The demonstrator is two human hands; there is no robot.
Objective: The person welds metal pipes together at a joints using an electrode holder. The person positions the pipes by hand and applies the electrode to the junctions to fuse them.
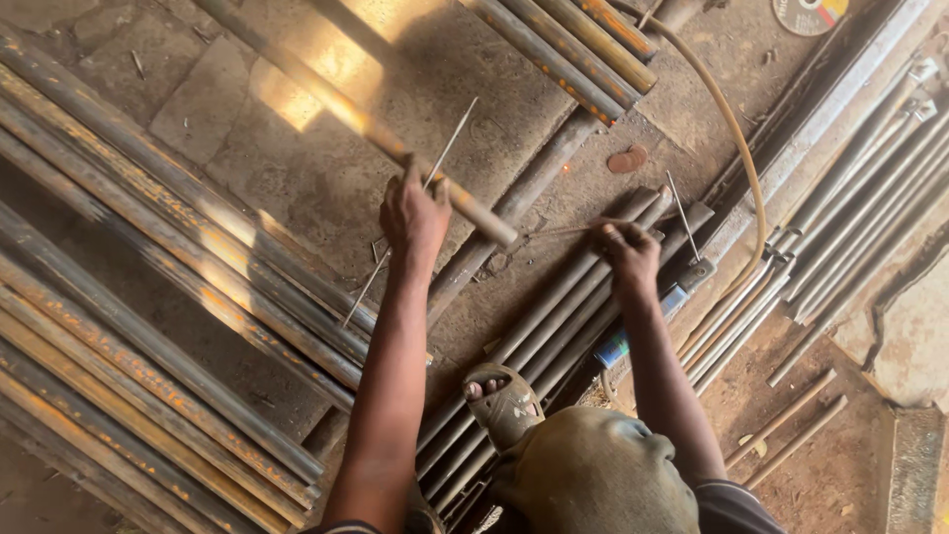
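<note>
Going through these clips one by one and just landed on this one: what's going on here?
A person crouches over metal pipes lying on a dirt floor. The left hand grips a long pipe near its end, along with a thin rod. The right hand holds another thin rod whose tip points at that pipe's end. A sandalled foot rests on a bundle of pipes. A hose curves past on the right.

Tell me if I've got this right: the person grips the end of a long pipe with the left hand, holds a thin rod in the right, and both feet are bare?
Not quite. The head view shows a sandal on the one visible foot, so it is not bare. The rest holds: the left hand grips the long pipe near its end, and the right hand holds a thin rod.
</note>
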